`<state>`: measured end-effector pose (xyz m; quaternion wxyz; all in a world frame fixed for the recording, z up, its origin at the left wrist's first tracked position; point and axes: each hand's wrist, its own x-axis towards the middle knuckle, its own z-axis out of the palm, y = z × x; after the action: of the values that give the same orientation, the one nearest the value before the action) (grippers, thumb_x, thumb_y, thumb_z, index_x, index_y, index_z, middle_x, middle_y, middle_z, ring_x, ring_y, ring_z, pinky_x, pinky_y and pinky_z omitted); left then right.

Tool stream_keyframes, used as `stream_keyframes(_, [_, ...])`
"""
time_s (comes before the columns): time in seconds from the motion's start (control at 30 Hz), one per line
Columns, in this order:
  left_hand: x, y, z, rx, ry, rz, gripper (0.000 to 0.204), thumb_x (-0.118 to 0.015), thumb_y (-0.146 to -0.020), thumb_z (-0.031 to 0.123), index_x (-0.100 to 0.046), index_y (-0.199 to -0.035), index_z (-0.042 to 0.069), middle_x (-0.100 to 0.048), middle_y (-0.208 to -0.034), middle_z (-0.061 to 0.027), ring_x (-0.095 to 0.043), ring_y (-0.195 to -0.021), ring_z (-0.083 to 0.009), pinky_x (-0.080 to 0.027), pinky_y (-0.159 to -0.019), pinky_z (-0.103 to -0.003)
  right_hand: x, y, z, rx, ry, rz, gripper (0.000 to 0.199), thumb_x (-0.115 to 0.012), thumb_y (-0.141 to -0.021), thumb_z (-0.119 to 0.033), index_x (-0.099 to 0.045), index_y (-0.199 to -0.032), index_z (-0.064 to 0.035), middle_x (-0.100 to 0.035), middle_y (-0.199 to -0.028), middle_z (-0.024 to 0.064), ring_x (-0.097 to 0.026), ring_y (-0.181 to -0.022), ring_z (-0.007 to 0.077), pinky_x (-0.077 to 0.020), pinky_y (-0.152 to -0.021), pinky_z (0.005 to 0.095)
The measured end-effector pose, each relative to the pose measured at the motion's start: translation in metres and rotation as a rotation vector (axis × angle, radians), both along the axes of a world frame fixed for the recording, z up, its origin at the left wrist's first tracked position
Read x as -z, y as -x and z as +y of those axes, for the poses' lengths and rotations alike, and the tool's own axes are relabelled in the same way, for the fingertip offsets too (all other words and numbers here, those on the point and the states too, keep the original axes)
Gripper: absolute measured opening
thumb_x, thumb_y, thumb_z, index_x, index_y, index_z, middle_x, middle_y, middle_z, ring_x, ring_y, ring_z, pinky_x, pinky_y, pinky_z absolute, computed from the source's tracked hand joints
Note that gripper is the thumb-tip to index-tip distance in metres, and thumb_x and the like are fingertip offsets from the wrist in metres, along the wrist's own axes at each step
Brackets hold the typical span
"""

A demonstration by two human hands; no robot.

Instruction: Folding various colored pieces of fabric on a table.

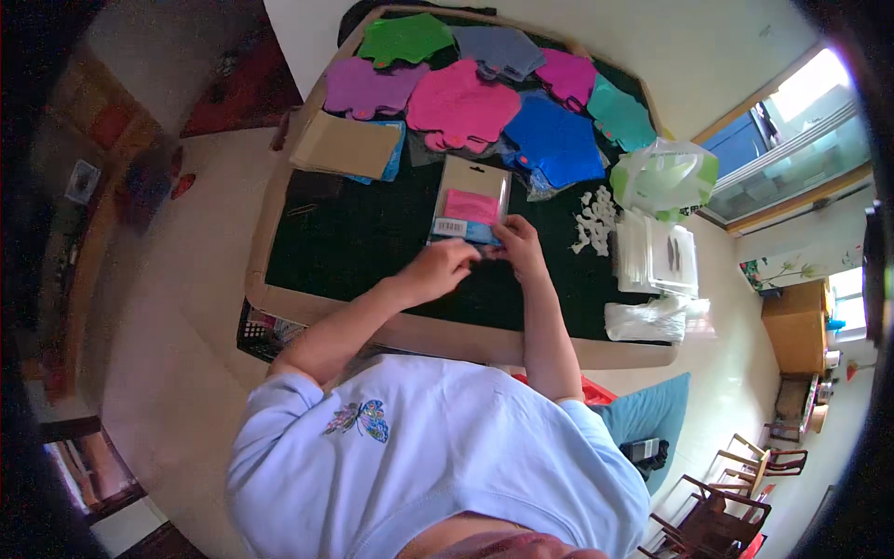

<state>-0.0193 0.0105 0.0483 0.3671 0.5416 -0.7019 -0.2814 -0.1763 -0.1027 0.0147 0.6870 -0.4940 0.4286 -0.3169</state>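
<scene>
A flat clear plastic packet [474, 175] lies on the dark green table top in front of me. Inside it are a tan backing card, a folded pink piece [471, 205] and a blue strip with a white barcode label [451, 226]. My right hand [520, 246] grips the packet's lower right corner between thumb and fingers. At the near edge of the packet, my left hand [441, 267] is closed with its fingertips pinched together. Whatever those fingertips hold is too small to make out.
Colored fabric stacks, including pink [463, 101], blue [555, 140] and green [406, 38], cover the far side. Tan cards [346, 143] lie to the left. On the right are white clips [594, 222], a plastic bag [666, 177] and stacked clear sleeves [655, 252].
</scene>
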Motion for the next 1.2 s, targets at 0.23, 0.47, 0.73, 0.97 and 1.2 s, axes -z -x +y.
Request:
stream_keyframes(0.23, [-0.052, -0.186, 0.01, -0.735, 0.166, -0.26, 0.01, -0.058, -0.077, 0.008, -0.063, -0.082, 0.001, -0.06, -0.079, -0.0148, -0.059, -0.077, -0.0297, -0.046, -0.068, -0.036, -0.001, 0.008, 0.001, -0.008, -0.013, 0.021, 0.022, -0.058, -0.084, -0.013, -0.049, -0.096, 0.0018, -0.058, -0.081, 0.0113, -0.06, -0.059, 0.0177, -0.0531, -0.052, 0.0285])
stream_keyframes(0.47, [-0.016, -0.366, -0.017, -1.139, 0.284, -0.565, 0.008, -0.058, -0.074, 0.008, -0.061, -0.078, 0.002, -0.06, -0.081, -0.0163, -0.058, -0.078, -0.0315, -0.045, -0.067, -0.04, 0.002, 0.005, 0.002, -0.011, 0.011, 0.04, 0.014, -0.056, -0.084, -0.012, -0.05, -0.092, -0.002, -0.056, -0.075, 0.007, -0.058, -0.055, 0.0137, -0.0491, -0.046, 0.0218])
stream_keyframes(0.73, [0.061, -0.405, -0.058, -1.205, 0.134, -0.351, 0.012, -0.058, -0.072, 0.014, -0.066, -0.078, 0.008, -0.063, -0.085, -0.0155, -0.06, -0.082, -0.0316, -0.047, -0.072, -0.041, -0.005, 0.001, 0.003, -0.061, 0.058, 0.051, 0.016, -0.056, -0.085, -0.014, -0.05, -0.094, -0.0017, -0.058, -0.077, 0.0082, -0.059, -0.055, 0.0154, -0.0504, -0.047, 0.0249])
stream_keyframes(0.97, [0.077, -0.4, -0.119, -1.102, -0.097, -0.293, 0.027, -0.054, -0.081, 0.032, -0.067, -0.088, 0.01, -0.063, -0.096, -0.0156, -0.059, -0.09, -0.0323, -0.045, -0.082, -0.041, -0.006, 0.001, 0.009, -0.024, 0.035, 0.016, 0.017, -0.055, -0.085, -0.014, -0.05, -0.094, -0.0012, -0.058, -0.076, 0.0091, -0.059, -0.055, 0.0149, -0.0504, -0.047, 0.0243])
stream_keyframes(1.2, [0.078, -0.444, -0.126, -1.099, 0.023, 0.268, 0.057, -0.039, -0.085, 0.053, -0.058, -0.109, 0.005, -0.058, -0.107, -0.0199, -0.054, -0.103, -0.0344, -0.041, -0.088, -0.042, -0.012, 0.002, 0.009, -0.074, 0.045, 0.04, 0.016, -0.055, -0.085, -0.014, -0.048, -0.095, -0.0022, -0.058, -0.076, 0.0085, -0.059, -0.056, 0.0139, -0.0497, -0.048, 0.0234])
